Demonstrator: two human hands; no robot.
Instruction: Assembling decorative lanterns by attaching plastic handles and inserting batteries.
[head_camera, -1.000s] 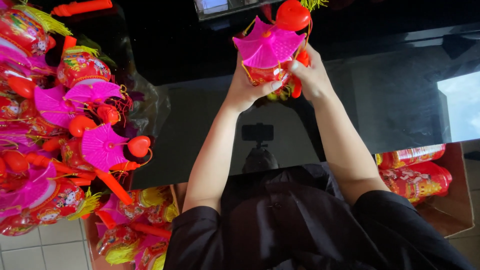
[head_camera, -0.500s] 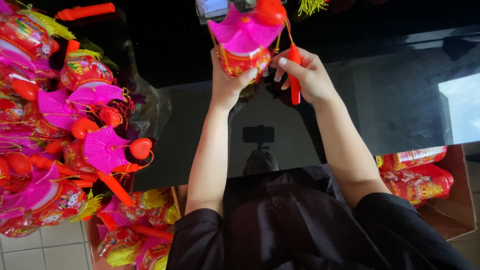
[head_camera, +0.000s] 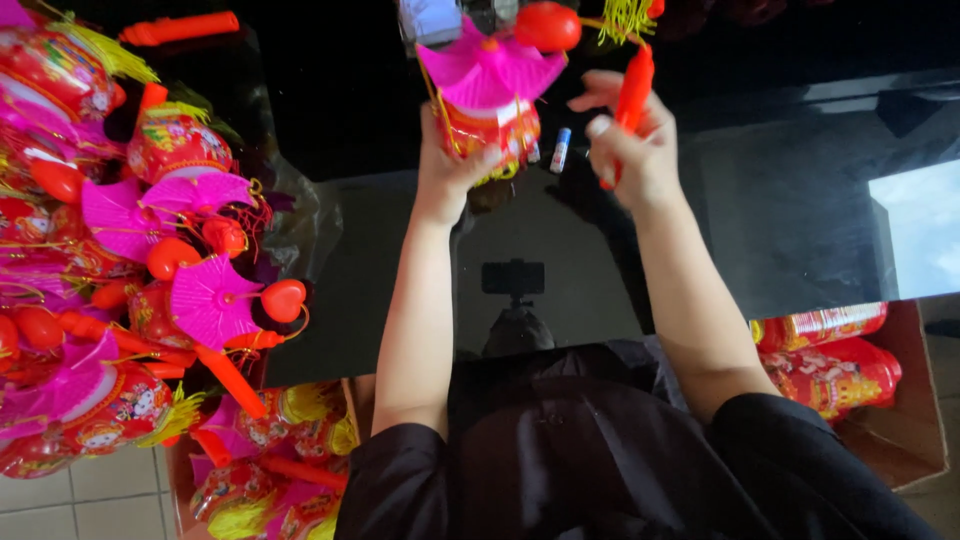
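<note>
the view is flipped, so the black-sleeved arms rise from the bottom edge over a glossy black table (head_camera: 800, 200). the left hand (head_camera: 452, 172) is closed round the red printed body of a lantern (head_camera: 488, 105), under its pink fan-shaped roof. the right hand (head_camera: 628, 140) is pinched shut on an orange stick (head_camera: 633, 90) beside it. the lantern looks light, thin and easily crushed; it is probably best held by the body, not the roof. more lanterns (head_camera: 170, 250) are piled to one side.
</note>
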